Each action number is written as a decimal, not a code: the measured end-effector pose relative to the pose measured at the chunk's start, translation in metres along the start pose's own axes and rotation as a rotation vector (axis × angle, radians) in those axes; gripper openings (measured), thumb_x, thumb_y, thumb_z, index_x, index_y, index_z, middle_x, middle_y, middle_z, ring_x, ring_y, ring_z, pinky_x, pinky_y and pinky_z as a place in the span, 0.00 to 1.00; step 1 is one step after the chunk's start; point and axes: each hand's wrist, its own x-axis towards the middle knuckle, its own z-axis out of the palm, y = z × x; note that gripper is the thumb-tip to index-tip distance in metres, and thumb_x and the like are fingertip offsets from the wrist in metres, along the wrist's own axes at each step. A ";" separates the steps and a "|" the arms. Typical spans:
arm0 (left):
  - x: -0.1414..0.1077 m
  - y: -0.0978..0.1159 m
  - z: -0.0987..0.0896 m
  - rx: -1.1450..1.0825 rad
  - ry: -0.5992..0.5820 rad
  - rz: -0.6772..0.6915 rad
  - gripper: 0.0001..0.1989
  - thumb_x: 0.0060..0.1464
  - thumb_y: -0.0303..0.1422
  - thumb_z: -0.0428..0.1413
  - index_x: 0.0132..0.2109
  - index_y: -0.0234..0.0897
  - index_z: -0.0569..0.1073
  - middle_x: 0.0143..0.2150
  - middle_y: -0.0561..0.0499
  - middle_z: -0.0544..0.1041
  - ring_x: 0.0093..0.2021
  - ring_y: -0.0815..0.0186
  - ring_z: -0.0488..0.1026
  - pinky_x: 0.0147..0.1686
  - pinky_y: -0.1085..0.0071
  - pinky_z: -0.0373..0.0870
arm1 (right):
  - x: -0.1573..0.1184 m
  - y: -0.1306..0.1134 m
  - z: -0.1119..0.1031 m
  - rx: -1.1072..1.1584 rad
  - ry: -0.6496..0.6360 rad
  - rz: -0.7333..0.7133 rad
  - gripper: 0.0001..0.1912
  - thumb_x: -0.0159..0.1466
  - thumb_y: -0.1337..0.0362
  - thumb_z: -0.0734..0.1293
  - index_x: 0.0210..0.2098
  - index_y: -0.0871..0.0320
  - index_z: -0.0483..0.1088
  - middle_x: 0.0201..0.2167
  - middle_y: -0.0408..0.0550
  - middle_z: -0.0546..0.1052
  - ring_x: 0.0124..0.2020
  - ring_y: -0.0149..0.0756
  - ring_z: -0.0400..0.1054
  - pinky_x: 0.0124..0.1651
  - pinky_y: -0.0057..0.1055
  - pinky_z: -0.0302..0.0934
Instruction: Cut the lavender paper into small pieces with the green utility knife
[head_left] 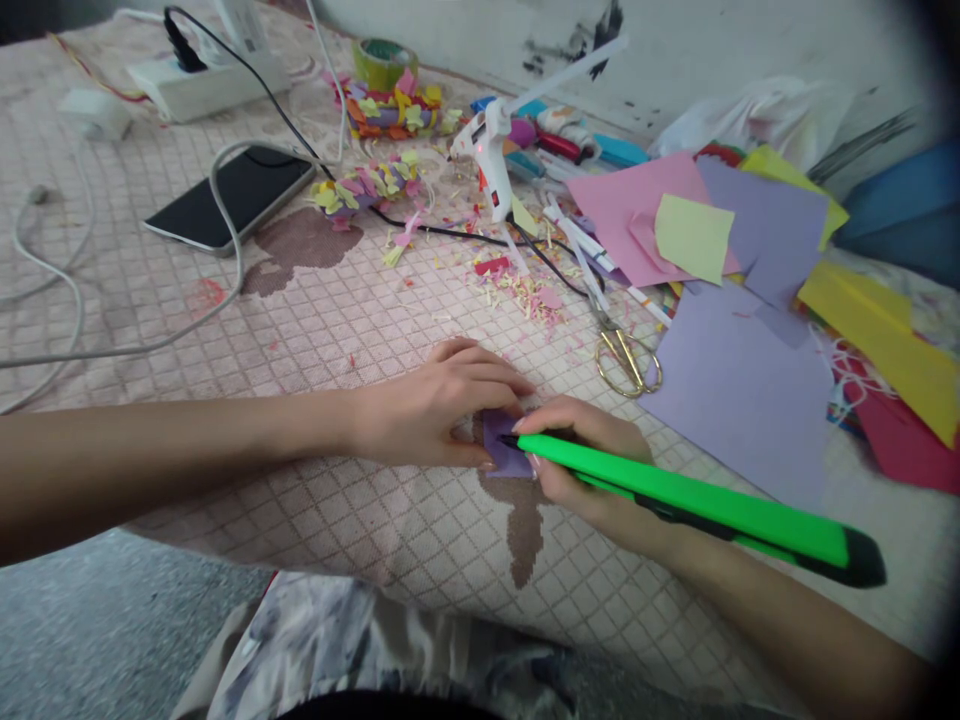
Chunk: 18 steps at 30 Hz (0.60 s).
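A small purple paper piece (pixel 498 462) lies on the quilted cloth near the table's front edge. My left hand (pixel 435 400) holds it down, the thumb at its lower left and the fingers curled over its top edge. In my right hand (pixel 600 450) is a bright green pen (pixel 697 490), gripped low near its black tip. The tip rests on or just above the purple paper; whether it touches I cannot tell. The pen's body slants down to the right, over the right forearm. Gold-handled scissors (pixel 628 362) lie just beyond the right hand.
A white glue gun (pixel 491 160) stands behind paper scraps (pixel 525 295). Coloured paper sheets (pixel 742 380) cover the right side. Decorated paper pieces (pixel 367 190) and green tape (pixel 384 65) lie at the back. A phone (pixel 232 200), cables (pixel 225 165) and a power strip (pixel 202 90) are left.
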 end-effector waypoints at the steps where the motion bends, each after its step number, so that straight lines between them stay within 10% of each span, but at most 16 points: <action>1: 0.000 0.000 0.000 0.001 -0.001 0.001 0.17 0.59 0.35 0.63 0.55 0.40 0.73 0.62 0.43 0.75 0.63 0.54 0.69 0.64 0.55 0.54 | 0.000 0.000 -0.001 0.013 0.003 0.004 0.09 0.62 0.72 0.67 0.39 0.52 0.74 0.33 0.42 0.81 0.33 0.33 0.76 0.35 0.31 0.71; 18: -0.002 0.007 0.002 0.027 0.037 -0.004 0.14 0.61 0.33 0.61 0.53 0.39 0.72 0.51 0.45 0.78 0.52 0.58 0.73 0.59 0.57 0.59 | -0.011 -0.007 -0.014 0.150 0.075 0.129 0.08 0.63 0.70 0.68 0.40 0.52 0.74 0.31 0.40 0.79 0.25 0.29 0.72 0.28 0.26 0.69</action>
